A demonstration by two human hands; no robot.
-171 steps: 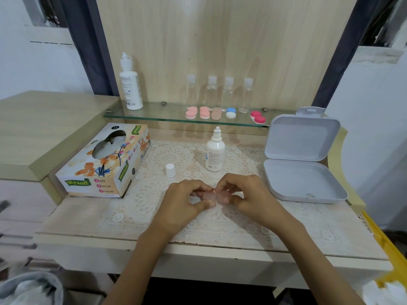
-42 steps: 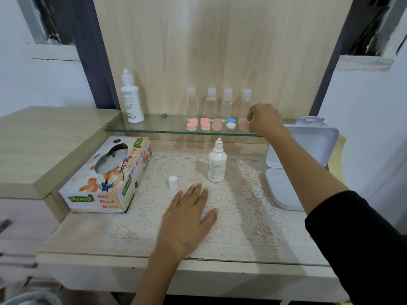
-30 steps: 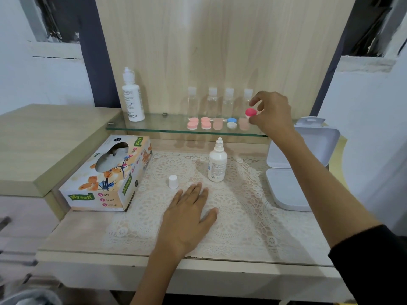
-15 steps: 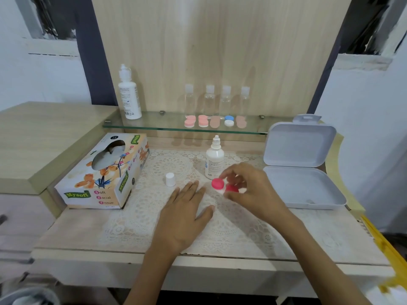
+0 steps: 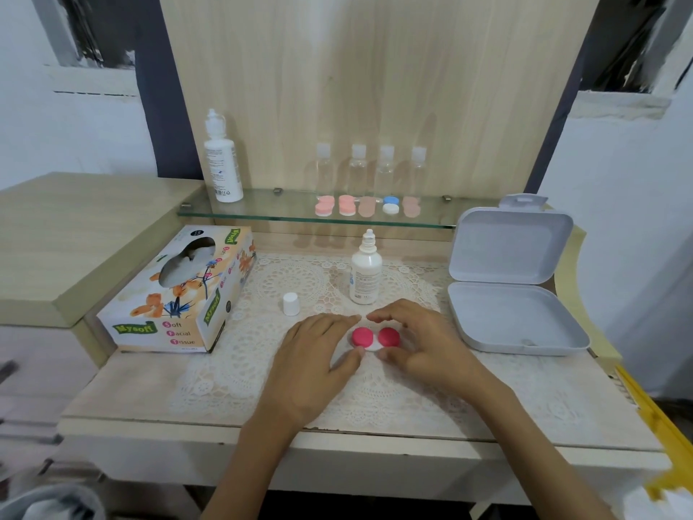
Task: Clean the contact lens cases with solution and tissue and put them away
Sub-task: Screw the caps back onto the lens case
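My left hand (image 5: 315,354) and right hand (image 5: 423,343) close round the red lens case (image 5: 375,337), fingers (image 5: 337,322) and thumbs gripping its ends, I judge to unscrew the caps. It lies low over the lace mat (image 5: 300,279) on the counter (image 5: 150,388). The uncapped solution bottle (image 5: 365,273) and tissue box (image 5: 180,294) stand within reach, before a wooden wall panel.

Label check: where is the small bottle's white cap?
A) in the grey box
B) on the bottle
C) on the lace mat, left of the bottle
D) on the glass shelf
C: the white cap stands on the lace mat, left of the uncapped solution bottle.
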